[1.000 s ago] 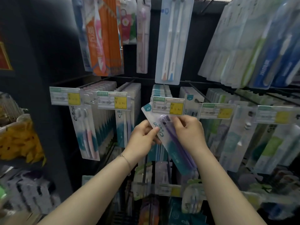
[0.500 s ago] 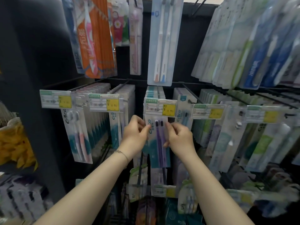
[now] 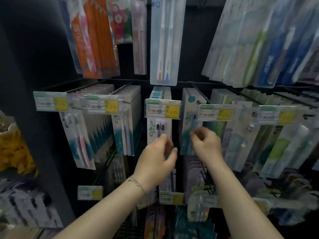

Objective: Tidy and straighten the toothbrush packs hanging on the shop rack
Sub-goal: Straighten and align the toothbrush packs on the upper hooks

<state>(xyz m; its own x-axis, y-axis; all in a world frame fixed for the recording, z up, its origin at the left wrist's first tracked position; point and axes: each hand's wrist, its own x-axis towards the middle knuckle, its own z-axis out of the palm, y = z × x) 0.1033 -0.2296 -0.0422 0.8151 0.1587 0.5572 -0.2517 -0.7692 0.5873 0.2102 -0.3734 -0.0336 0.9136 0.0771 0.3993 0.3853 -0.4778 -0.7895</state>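
Observation:
The purple toothbrush pack [image 3: 159,128] hangs straight on the middle hook, just under its price tag [image 3: 163,108]. My left hand [image 3: 158,157] is in front of the pack's lower half, fingers loosely curled and apart, holding nothing. My right hand [image 3: 207,144] hovers in front of the neighbouring teal pack [image 3: 187,121], thumb and forefinger close together. Motion blur hides whether it pinches anything. More rows of packs [image 3: 96,121] hang to the left and to the right [image 3: 241,138].
Black wire hooks [image 3: 200,94] stick out toward me at hand height, each with a yellow price tag [image 3: 216,112]. Tall packs hang above [image 3: 164,40]. A lower row of packs [image 3: 195,176] sits below my wrists. A dark side panel [image 3: 34,57] closes the left.
The purple pack went from tilted in both hands to hanging straight on its hook. My left hand has let go and dropped lower. My right hand has moved right to the neighbouring pack.

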